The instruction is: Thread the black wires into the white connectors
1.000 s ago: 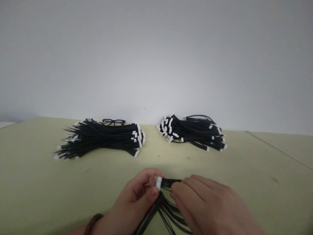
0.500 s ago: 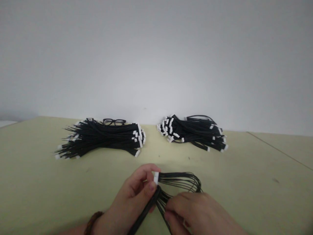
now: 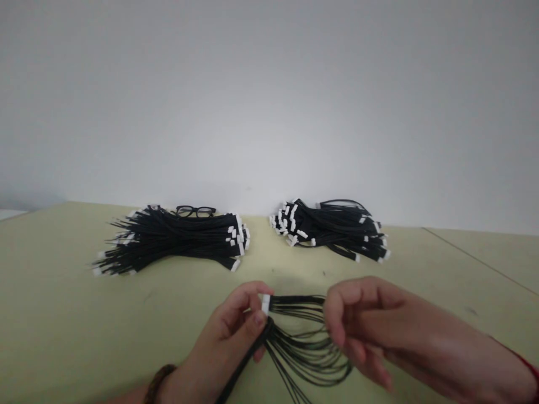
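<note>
My left hand [image 3: 240, 322] pinches a wire harness by its white plastic connector [image 3: 265, 303], thumb below and forefinger above. Thin black wires [image 3: 297, 303] run right from the connector, while a looser fan of strands [image 3: 309, 359] loops beneath. A thicker black bundle slants down past the left thumb and out of the frame. My right hand [image 3: 362, 325], somewhat blurred, has its fingers curled around the bend of the upper wires; the exact contact inside the fingers is hidden.
On the pale yellow table [image 3: 54, 292], a pile of black wire harnesses [image 3: 181, 238] with white connectors lies at the back left. A second pile [image 3: 337, 227] is at the back right. Black-framed glasses [image 3: 196, 211] rest behind the left pile, near the white wall [image 3: 269, 101].
My right hand has moved up and right from the lower strands to the bend of the upper wires. The lower strands now spread wider in a loop. My left hand has barely shifted.
</note>
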### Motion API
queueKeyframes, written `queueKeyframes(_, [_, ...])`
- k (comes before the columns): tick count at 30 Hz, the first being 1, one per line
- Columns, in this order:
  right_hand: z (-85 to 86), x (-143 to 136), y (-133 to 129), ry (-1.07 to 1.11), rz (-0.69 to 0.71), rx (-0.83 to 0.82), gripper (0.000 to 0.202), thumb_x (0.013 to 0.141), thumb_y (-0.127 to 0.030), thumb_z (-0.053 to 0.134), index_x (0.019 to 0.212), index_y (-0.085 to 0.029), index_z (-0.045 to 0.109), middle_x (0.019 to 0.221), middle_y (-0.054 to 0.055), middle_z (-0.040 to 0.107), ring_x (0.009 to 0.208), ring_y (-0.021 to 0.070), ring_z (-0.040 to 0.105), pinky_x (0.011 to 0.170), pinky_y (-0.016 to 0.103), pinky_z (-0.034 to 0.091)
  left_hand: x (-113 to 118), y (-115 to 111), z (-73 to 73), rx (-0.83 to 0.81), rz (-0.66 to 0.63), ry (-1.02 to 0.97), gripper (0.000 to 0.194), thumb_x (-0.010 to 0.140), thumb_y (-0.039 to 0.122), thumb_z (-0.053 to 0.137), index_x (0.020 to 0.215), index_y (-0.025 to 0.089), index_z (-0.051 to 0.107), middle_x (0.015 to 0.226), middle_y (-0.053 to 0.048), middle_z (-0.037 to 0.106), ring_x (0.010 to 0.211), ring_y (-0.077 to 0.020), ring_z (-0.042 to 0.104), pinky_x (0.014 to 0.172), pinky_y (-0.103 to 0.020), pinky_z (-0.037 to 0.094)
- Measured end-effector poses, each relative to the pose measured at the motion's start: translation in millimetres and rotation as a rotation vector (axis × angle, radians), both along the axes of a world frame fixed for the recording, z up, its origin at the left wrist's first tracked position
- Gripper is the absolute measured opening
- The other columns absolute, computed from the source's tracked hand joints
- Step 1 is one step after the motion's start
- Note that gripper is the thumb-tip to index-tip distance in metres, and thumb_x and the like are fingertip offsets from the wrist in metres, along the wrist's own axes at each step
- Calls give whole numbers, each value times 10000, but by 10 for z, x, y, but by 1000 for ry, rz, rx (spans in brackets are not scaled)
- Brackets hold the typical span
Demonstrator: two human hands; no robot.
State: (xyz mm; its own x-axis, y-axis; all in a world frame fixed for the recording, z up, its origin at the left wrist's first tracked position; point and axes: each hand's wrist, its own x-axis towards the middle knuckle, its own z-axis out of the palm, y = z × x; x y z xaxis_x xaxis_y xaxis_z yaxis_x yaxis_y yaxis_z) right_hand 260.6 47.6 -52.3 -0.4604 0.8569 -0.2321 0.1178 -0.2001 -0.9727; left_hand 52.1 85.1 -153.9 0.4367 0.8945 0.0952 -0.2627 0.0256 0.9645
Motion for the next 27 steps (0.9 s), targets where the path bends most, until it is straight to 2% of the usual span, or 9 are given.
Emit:
queueKeyframes(4, [44,185,134,103,-49,153,176,751,-316,708,732,-143,677,626,0,576,553,80,485,538,193,403,-6,5,-16,5,-23,-34,254,825,415,615,999,233,591,658,59,434,482,-44,420,446,-157,309])
queueKeyframes(7, [-9,178,203,204,-314,382,252,782,-392,693,659,-172,686,713,14,620,643,92,531,627,186,463,0,-22,23,-5,-18,-55,243,816,407,627,982,233,591,645,62,419,475,-45,405,444,-156,299])
queueKeyframes(10, [5,120,199,483,-620,495,119,759,-331,719,824,-232,709,795,-20,621,736,88,583,725,167,499,2,-44,78,-23,-5,-18,274,795,438,639,962,227,586,637,62,417,478,-48,405,452,-157,303])
queueKeyframes(12, [51,72,152,608,-675,427,172,740,-271,731,904,-247,688,669,-56,571,611,57,570,612,117,494,0,-46,101,-37,-4,7,308,777,465,648,954,222,582,633,61,422,480,-51,406,454,-157,309])
queueKeyframes(14, [84,10,83,604,-598,369,140,746,-280,721,863,-234,661,606,-70,557,447,29,494,445,97,430,-3,-39,102,-46,-3,9,315,776,469,648,958,220,584,634,61,434,478,-49,409,454,-155,312])
queueKeyframes(16, [68,-70,8,445,-442,335,150,804,-344,656,761,-209,607,605,-50,603,372,24,454,388,122,383,-5,-27,81,-45,-2,-1,294,786,448,647,961,217,597,646,57,450,482,-47,420,463,-156,324])
queueKeyframes(19, [-54,-200,-86,-39,-254,312,199,850,-297,544,677,-199,534,611,-15,643,440,78,539,439,176,398,-6,-17,45,-45,3,-53,269,789,408,660,981,227,607,661,56,462,470,-45,433,451,-157,325])
queueKeyframes(23, [-242,-299,-152,-663,-215,703,143,721,-115,480,621,-212,510,538,-47,562,470,100,497,411,191,291,-4,-49,75,-66,-2,-100,248,782,382,675,968,231,614,642,59,466,462,-45,429,445,-155,322])
queueKeyframes(27, [-303,-287,-169,-781,-223,934,172,688,-83,444,585,-218,478,491,-72,522,398,74,441,377,184,261,-5,-87,126,-93,31,-87,189,804,332,660,955,224,629,655,49,477,509,-57,428,484,-162,358])
